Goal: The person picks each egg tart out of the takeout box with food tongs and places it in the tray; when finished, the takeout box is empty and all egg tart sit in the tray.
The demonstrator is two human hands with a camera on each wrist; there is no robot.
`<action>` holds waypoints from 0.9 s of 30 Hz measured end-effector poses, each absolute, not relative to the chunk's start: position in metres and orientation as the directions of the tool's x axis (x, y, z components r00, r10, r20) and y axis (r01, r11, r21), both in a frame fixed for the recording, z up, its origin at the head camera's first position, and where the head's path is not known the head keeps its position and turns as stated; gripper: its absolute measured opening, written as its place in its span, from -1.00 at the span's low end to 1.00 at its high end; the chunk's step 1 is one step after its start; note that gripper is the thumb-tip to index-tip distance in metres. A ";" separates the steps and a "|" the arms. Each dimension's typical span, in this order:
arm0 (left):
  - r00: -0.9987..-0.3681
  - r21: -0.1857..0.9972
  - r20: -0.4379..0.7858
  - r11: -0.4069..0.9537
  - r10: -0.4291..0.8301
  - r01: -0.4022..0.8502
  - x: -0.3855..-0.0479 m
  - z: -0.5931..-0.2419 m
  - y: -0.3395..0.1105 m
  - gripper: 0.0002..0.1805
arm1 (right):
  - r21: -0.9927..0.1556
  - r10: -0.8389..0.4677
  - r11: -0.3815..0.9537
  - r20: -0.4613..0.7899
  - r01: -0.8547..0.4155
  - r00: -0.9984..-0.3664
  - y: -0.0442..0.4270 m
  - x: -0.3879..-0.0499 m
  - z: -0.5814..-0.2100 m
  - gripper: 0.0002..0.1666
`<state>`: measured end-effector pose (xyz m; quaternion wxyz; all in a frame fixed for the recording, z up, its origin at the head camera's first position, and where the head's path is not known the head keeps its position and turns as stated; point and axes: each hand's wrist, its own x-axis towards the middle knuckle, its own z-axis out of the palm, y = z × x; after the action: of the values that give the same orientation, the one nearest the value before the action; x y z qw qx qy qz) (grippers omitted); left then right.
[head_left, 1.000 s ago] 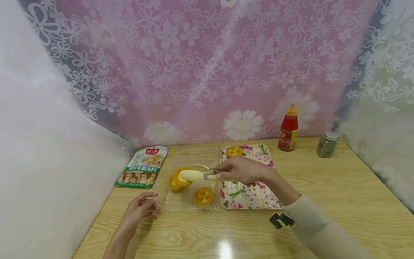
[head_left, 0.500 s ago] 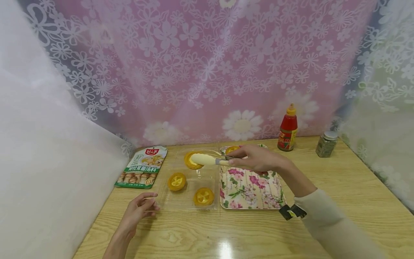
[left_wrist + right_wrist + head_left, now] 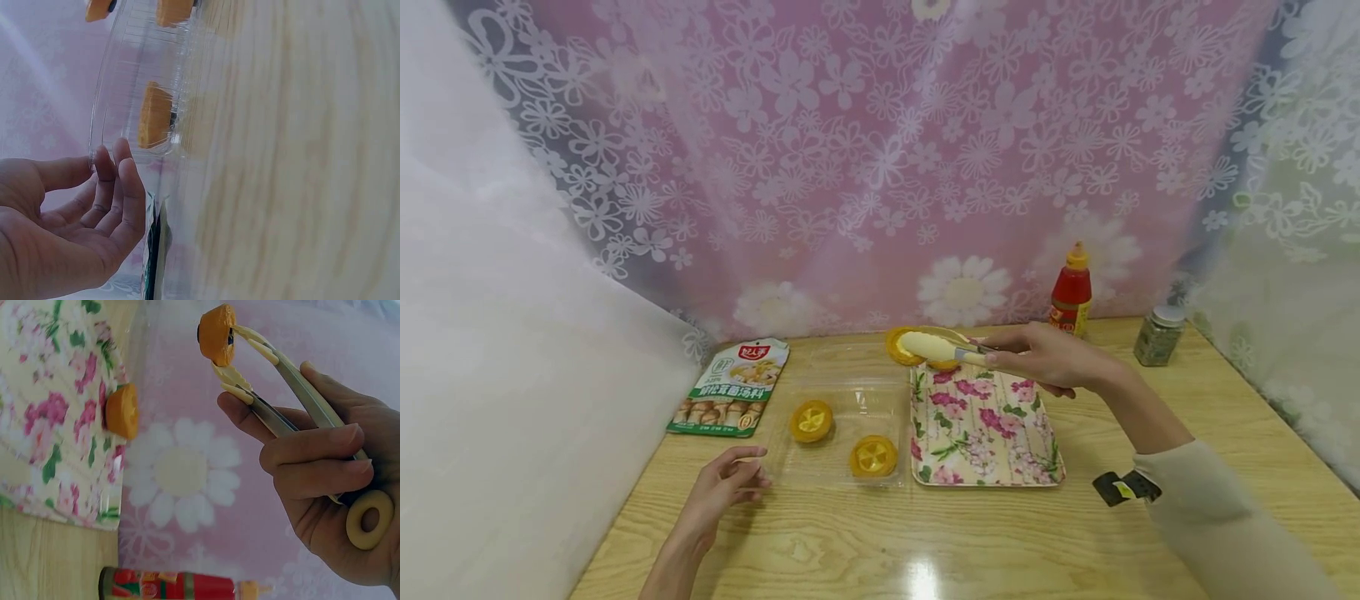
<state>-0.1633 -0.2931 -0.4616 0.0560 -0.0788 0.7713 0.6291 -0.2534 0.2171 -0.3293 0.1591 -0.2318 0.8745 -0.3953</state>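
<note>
Tart (image 3: 897,346) shifted right, held aloft in tongs (image 3: 923,345).

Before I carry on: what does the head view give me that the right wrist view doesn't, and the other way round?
Only the head view: the left hand, the green-and-white packet, the lidded jar and two tarts in the clear container.

Only the right wrist view: a pale ring at the handle end of the tongs, and a side-on look at the held tart.

Both: the right hand, tongs, held tart, floral tray, the tart at its far end, red bottle and flowered backdrop.
</note>
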 end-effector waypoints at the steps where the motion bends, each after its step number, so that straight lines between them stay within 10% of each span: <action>1: -0.981 0.962 -0.186 0.194 -0.053 -0.193 -0.163 -0.462 -0.293 -0.57 | -0.767 -0.525 0.580 -0.095 -0.274 -0.846 0.222 -0.254 -0.332 -0.30; 27: -0.982 0.963 -0.188 0.190 -0.036 -0.191 -0.164 -0.461 -0.294 -0.57 | -0.779 -0.385 0.605 -0.107 -0.164 -0.917 0.310 -0.266 -0.380 -0.35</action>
<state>-0.1636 -0.2937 -0.4613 0.0613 -0.0741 0.7690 0.6320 -0.2657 0.3104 -0.3796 0.1328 -0.1547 0.8860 -0.4164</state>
